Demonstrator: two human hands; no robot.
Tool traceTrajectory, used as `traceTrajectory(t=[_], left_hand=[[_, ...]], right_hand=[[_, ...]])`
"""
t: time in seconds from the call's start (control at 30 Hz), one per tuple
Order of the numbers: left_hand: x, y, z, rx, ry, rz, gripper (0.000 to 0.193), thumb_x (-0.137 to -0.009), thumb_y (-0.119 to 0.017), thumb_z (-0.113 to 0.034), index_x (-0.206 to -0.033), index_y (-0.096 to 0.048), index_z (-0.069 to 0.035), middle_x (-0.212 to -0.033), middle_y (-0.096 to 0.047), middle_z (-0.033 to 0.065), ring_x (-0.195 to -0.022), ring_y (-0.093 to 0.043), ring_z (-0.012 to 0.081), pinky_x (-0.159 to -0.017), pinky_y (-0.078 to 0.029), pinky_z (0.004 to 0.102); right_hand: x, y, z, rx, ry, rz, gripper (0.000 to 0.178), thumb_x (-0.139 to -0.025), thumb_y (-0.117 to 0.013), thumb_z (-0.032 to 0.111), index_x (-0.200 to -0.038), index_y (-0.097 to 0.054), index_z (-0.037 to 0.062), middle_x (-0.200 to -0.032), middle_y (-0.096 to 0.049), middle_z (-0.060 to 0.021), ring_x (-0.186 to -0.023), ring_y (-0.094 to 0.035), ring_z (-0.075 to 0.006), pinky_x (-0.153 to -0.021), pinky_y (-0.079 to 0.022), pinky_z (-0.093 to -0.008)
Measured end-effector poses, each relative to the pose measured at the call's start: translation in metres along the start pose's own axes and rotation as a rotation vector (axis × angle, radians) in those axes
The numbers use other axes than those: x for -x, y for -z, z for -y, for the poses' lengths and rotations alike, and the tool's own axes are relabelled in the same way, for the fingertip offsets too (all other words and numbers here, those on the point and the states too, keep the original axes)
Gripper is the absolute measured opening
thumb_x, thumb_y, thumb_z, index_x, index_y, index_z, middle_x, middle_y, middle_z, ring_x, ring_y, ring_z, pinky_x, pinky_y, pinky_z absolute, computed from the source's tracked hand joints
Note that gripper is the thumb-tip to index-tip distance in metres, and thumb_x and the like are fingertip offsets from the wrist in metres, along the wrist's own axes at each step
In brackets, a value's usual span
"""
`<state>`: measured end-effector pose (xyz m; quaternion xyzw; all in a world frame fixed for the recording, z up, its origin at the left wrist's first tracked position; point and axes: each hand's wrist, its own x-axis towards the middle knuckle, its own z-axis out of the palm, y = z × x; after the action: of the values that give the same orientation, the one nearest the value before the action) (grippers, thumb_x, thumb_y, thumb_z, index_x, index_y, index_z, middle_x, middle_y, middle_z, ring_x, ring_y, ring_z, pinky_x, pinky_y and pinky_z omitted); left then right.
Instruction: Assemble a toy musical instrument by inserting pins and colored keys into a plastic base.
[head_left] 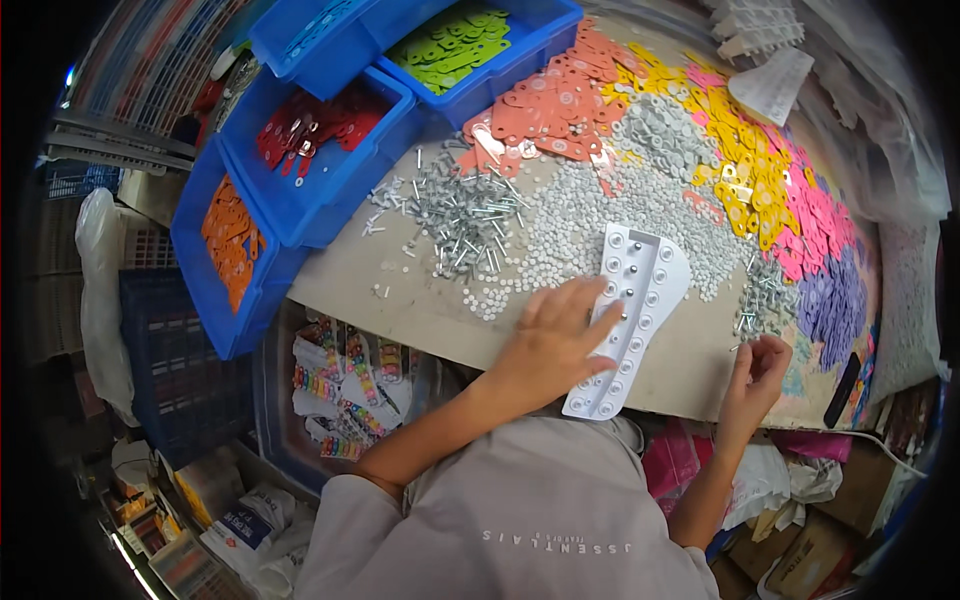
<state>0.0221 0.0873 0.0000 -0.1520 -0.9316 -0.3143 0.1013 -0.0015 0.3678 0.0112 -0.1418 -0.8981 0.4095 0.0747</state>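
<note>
My left hand [562, 338] lies with its fingers spread over the left edge of a white plastic tray [645, 290]. Two rows of round cups run along this tray, with a groove between them in which several small metal pins stand. The tray sits at the near edge of the table. To its right, my right hand [757, 383] is raised with thumb and fingertips pinched together, and what they hold is too small to make out. Just beyond those fingers lies a heap of small metal pieces [766, 300].
Loose metal pins [470, 220] and small grey discs [580, 225] cover the table's middle. Behind them lie heaps of coral [550, 105], yellow [755, 190], pink [815, 215] and purple [832, 310] flat pieces. Blue bins [330, 215] stand at the left. A black tool [843, 390] lies at right.
</note>
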Motion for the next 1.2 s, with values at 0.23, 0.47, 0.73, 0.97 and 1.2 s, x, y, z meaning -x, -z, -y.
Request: traceTrajectory(t=[0.23, 0.47, 0.73, 0.97, 1.2], left_hand=[[0.012, 0.035, 0.072, -0.315, 0.313, -0.302, 0.012, -0.086, -0.074, -0.013, -0.093, -0.065, -0.008, -0.091, -0.062, 0.0067, -0.093, -0.058, 0.0286, -0.084, -0.041, 0.0436], [0.012, 0.038, 0.085, -0.327, 0.413, -0.243, 0.011, -0.084, -0.074, -0.01, -0.087, -0.065, -0.007, -0.093, -0.062, 0.0073, -0.089, -0.058, 0.0292, -0.084, -0.041, 0.0418], [0.008, 0.05, 0.046, 0.198, 0.426, -0.362, 0.014, -0.086, -0.07, 0.003, -0.097, -0.064, -0.002, -0.088, -0.064, 0.0081, -0.078, -0.059, 0.0237, -0.071, -0.047, 0.035], [0.013, 0.025, 0.011, 0.502, 0.278, -0.167, 0.018, -0.085, -0.074, 0.005, -0.103, -0.073, 0.0, -0.092, -0.069, 0.0062, -0.083, -0.061, 0.0138, -0.077, -0.048, 0.0279], [0.005, 0.016, 0.003, 0.535, 0.321, -0.144, 0.016, -0.081, -0.08, 0.002, -0.093, -0.069, 0.0, -0.084, -0.067, 0.0093, -0.078, -0.063, 0.0208, -0.071, -0.05, 0.032]], right_hand=[[0.031, -0.03, 0.035, -0.165, 0.3, 0.096, 0.013, -0.096, -0.063, -0.005, -0.109, -0.062, -0.0022, -0.1, -0.064, -0.0078, -0.092, -0.061, -0.0153, -0.087, -0.048, -0.0282], [0.041, -0.057, 0.048, -0.222, 0.437, 0.259, 0.017, -0.087, -0.066, -0.011, -0.1, -0.062, -0.0009, -0.098, -0.067, -0.0117, -0.092, -0.065, -0.0206, -0.085, -0.051, -0.0311], [0.039, -0.073, 0.049, -0.136, 0.534, 0.277, 0.017, -0.08, -0.074, -0.011, -0.091, -0.068, 0.0006, -0.089, -0.069, -0.01, -0.085, -0.064, -0.0256, -0.075, -0.052, -0.0344], [0.032, -0.079, 0.045, -0.04, 0.717, 0.223, 0.024, -0.069, -0.074, -0.008, -0.088, -0.067, 0.0044, -0.085, -0.066, -0.0058, -0.081, -0.059, -0.0275, -0.073, -0.047, -0.0397], [0.032, -0.076, 0.047, 0.003, 0.763, 0.255, 0.023, -0.07, -0.077, -0.005, -0.088, -0.069, 0.0065, -0.088, -0.072, -0.002, -0.078, -0.058, -0.0247, -0.072, -0.046, -0.0382]])
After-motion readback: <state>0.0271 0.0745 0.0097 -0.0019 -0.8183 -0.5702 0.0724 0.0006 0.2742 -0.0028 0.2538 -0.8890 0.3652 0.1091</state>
